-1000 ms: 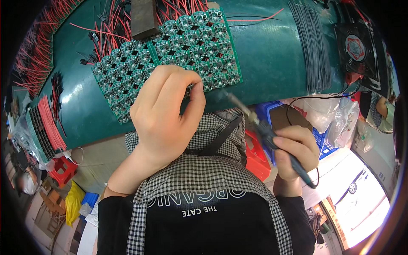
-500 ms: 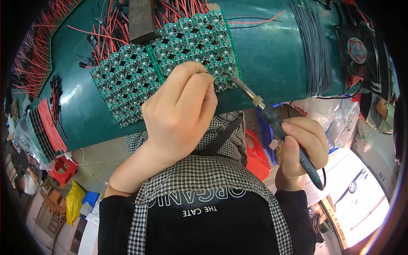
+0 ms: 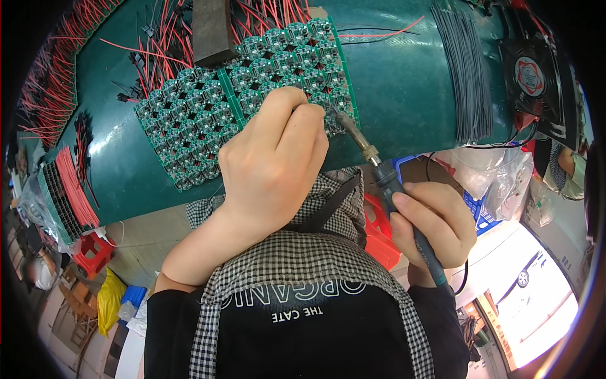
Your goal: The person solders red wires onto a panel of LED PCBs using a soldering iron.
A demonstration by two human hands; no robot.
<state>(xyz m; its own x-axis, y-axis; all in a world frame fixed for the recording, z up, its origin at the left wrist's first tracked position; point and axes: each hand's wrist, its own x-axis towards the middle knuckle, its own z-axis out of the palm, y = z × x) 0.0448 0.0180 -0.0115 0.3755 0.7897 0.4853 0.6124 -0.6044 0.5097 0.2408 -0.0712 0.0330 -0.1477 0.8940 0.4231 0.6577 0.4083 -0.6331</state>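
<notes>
Nearest the person, the right hand (image 3: 432, 224) is closed in a pen-like grip around the dark handle of a soldering iron (image 3: 394, 192). The iron's long axis runs diagonally, from the handle low on the right up and leftward, and its metal tip points at the right edge of the panel of small round green circuit boards (image 3: 252, 82). The left hand (image 3: 274, 161) rests just left of the iron, knuckles up and fingers curled downward, with the fingertips pressed onto the panel beside the tip; whether anything is pinched beneath them cannot be told. The panel lies flat on the dark green bench (image 3: 404, 82), its long side slanting from lower left to upper right. Beyond it, a dark rectangular block (image 3: 211, 28) sits among loose red wires (image 3: 164, 38). To the right lie a bundle of grey wires (image 3: 467, 69) and a black fan (image 3: 533, 72).
</notes>
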